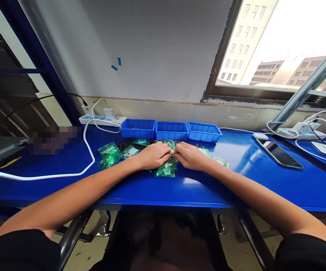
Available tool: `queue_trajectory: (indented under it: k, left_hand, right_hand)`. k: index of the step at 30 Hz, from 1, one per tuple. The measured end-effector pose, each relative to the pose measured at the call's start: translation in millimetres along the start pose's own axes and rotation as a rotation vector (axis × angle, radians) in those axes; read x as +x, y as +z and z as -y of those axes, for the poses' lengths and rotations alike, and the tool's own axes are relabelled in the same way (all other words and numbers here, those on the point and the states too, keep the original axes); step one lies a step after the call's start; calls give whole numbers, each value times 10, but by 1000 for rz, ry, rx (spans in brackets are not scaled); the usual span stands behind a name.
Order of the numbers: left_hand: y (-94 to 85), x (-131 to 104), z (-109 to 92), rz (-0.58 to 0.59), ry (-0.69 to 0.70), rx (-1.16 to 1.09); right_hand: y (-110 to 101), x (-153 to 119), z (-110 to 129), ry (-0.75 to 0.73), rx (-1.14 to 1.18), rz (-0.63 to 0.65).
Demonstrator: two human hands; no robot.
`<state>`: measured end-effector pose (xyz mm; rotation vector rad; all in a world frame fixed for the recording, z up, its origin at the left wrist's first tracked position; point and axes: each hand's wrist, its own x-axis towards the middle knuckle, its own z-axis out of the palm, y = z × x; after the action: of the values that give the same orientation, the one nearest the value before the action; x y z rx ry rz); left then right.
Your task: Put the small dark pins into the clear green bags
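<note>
Left hand (156, 155) and right hand (189, 155) are close together, with their fingertips just about meeting. The fingers on both are bent and pinched nearly closed. A tiny whitish bit (172, 153) sits between the fingertips, too small for me to tell what it is. Right under and in front of the hands lie shiny, see-through green plastic packets (165, 172). They rest on a smooth, shiny blue surface (264, 188).

More shiny green packets (110, 156) lie in a loose pile near the left hand, with small black pieces (125, 145) next to them. A few pale green packets (221, 162) poke out near the right arm.

Just behind the hands, three blue plastic bins stand side by side in a row: a left one (138, 132), a middle one (172, 132) and a right one (204, 134).

Beside the left bin is a long white power strip (103, 120) with plugs in it. A thick white cord (89, 145) bends across the left part of the surface. Far to the right lies a flat phone with a dark screen (278, 152), near another white power strip (301, 131). Behind everything is a gray wall (151, 49) with a window (264, 45) on the right.
</note>
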<state>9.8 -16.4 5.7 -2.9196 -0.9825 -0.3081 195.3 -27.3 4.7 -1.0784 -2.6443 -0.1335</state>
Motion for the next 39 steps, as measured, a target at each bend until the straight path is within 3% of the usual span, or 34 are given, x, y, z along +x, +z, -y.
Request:
queue_trajectory:
  k: [13, 29, 39]
  left_hand:
    - [-10, 7, -11, 50, -29, -47]
    - [16, -15, 0, -5, -68, -111]
    - [7, -16, -39, -12, -120, -79]
  right_hand:
    - [23, 6, -18, -43, -90, -6]
    - [42, -6, -43, -99, -44, -63]
    - [10, -7, -14, -10, 21, -20]
